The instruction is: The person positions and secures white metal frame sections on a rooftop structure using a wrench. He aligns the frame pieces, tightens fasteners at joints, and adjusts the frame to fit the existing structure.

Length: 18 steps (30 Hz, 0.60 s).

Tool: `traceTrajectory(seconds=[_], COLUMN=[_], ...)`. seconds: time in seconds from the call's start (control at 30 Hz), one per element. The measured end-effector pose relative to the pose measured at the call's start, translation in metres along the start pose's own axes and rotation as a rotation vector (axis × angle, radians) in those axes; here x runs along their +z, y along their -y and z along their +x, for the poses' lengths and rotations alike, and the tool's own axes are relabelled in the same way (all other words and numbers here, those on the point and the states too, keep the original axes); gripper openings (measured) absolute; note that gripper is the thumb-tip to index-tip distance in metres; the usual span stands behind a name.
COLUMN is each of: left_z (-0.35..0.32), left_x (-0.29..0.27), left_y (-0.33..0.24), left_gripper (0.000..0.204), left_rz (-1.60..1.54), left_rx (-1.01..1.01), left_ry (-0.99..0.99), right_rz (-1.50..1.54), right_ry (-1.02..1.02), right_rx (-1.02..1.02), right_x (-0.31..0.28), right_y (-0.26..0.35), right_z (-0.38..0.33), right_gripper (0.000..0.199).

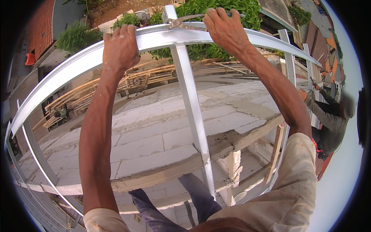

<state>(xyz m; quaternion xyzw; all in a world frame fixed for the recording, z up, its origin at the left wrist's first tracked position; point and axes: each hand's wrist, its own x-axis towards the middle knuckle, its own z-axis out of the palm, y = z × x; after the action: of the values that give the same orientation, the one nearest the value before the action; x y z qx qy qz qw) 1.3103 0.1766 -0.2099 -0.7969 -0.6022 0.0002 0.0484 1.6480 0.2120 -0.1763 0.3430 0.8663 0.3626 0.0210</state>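
Observation:
A shiny metal roof channel (81,62) curves across the view, joined to an upright metal stud (185,77) near the middle. My left hand (120,48) is closed over the channel, left of that joint. My right hand (226,29) is closed around the handles of worn, rusty pliers (178,23), just above the channel on the right. The pliers' jaws sit at the channel's top edge by the joint. Whether they bite on the metal, I cannot tell.
Below lies a pale block wall (150,143) with rough mortar. More metal studs (288,58) stand to the right, where another person (330,120) works at the frame. Bamboo poles (96,89) and trees (224,7) lie beyond. My legs (201,193) hang over the drop.

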Motion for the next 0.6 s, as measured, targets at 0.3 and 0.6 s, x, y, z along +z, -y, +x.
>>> traceTrajectory(seconds=[0.3, 0.6], left_z=[0.000, -0.003], left_x=[0.006, 0.010], left_y=[0.001, 0.004], left_gripper=[0.062, 0.063], left_rz=[0.030, 0.024], left_rx=[0.027, 0.025], left_ry=[-0.073, -0.047], right_rz=[-0.005, 0.030], right_ry=[-0.013, -0.081], right_rx=[-0.013, -0.115], right_x=[-0.001, -0.012], right_y=[-0.002, -0.024], right_z=[-0.002, 0.005], right_gripper=[0.029, 0.039])
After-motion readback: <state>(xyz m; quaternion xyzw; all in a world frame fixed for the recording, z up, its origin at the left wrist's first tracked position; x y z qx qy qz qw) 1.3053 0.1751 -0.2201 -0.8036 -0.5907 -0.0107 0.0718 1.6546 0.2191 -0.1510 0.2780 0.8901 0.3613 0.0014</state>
